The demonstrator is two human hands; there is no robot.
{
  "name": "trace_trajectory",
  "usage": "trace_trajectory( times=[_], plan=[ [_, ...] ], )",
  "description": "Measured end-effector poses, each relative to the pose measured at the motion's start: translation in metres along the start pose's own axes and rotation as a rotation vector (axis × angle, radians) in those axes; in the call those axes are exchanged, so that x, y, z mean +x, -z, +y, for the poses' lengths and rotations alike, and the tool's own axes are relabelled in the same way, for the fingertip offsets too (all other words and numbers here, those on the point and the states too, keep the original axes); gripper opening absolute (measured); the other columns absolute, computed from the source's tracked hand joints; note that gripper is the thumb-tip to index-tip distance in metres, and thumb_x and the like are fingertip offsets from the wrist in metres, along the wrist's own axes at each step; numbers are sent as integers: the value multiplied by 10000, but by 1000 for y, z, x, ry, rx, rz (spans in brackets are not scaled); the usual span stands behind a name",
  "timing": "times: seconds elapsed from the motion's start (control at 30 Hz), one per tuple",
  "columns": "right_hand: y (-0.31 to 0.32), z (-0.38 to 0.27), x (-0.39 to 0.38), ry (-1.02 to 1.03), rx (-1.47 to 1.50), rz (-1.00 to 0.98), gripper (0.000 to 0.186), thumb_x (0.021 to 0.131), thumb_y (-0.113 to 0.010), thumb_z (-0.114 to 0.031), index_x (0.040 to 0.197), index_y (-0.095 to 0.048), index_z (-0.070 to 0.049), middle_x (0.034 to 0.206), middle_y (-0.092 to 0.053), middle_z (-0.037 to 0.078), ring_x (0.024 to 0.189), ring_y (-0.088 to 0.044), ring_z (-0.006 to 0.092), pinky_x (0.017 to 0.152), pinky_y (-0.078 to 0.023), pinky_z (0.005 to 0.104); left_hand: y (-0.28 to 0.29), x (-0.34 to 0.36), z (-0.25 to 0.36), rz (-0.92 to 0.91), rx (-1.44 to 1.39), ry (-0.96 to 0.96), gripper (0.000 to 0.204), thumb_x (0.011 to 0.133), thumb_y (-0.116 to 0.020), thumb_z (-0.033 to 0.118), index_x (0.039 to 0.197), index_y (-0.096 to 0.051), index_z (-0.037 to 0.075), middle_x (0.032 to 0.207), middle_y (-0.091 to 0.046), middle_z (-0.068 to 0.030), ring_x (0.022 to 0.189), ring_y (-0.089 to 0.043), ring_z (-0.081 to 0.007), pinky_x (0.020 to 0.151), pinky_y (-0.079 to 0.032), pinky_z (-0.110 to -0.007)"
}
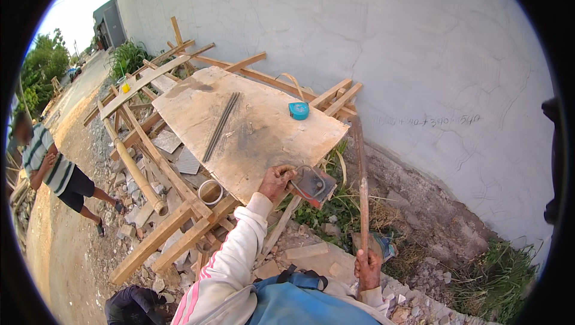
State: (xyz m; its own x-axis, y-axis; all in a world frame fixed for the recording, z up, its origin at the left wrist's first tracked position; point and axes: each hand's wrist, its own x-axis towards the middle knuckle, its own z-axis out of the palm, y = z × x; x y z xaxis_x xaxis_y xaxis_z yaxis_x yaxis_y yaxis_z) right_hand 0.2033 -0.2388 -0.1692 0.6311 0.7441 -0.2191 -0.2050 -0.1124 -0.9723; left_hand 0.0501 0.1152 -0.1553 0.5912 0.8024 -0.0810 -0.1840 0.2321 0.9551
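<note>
My left hand [277, 182] is closed at the near right corner of a worn plywood board [197, 106]. From its fingers a thin steel rod, bent into a loop [311, 168], reaches over a dark metal block [317, 184] fixed at the board's edge. What sits under the loop is hard to make out. Lower right, my right hand [367, 268] wraps round a long rusty bar [363, 187]. That bar runs up past the board's right corner. Several straight steel rods [220, 126] lie side by side on the board, with a turquoise tape measure [298, 111] near its far edge.
Timber beams [156, 241] and a bamboo pole [135, 172] stick out left of the board, above rubble. A white round container [211, 192] stands below its near edge. A grey wall [431, 43] rises beyond. One person [60, 157] stands left; another, dark-clothed person [135, 306] bends low nearby.
</note>
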Motion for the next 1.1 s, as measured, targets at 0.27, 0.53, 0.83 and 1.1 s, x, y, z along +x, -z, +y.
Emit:
trace_trajectory(
  times=[0.27,0.53,0.83,1.1],
  plan=[
    [34,20,41,127,-67,-61,374,952,-696,-403,838,-522,-92,584,-423,-46,459,-424,51,405,-338,235,-31,-51,15,36,95,-133,355,976,-680,251,1210,-660,-16,910,-677,-24,657,-595,-71,626,-511,-237],
    [75,91,130,92,-303,18,397,944,-705,-407,814,-506,-89,504,-370,-28,395,-402,89,372,-371,284,1,-168,-102,132,854,-53,271,857,-677,213,1043,-661,17,929,-665,-213,849,-639,-394,746,-484,-482],
    [96,239,109,-458,-884,-115,413,921,-711,-452,832,-574,-73,533,-509,31,425,-490,155,423,-432,330,102,-346,-265,834,646,536,288,790,-716,292,1012,-703,109,1004,-725,-155,954,-684,-359,843,-534,-452],
    [55,252,65,-484,-948,-236,416,905,-724,-445,828,-586,-61,545,-525,41,446,-504,167,444,-439,341,192,-483,-299,1237,540,778,232,792,-685,209,985,-685,79,917,-699,-197,860,-676,-376,775,-528,-422]
  ],
)
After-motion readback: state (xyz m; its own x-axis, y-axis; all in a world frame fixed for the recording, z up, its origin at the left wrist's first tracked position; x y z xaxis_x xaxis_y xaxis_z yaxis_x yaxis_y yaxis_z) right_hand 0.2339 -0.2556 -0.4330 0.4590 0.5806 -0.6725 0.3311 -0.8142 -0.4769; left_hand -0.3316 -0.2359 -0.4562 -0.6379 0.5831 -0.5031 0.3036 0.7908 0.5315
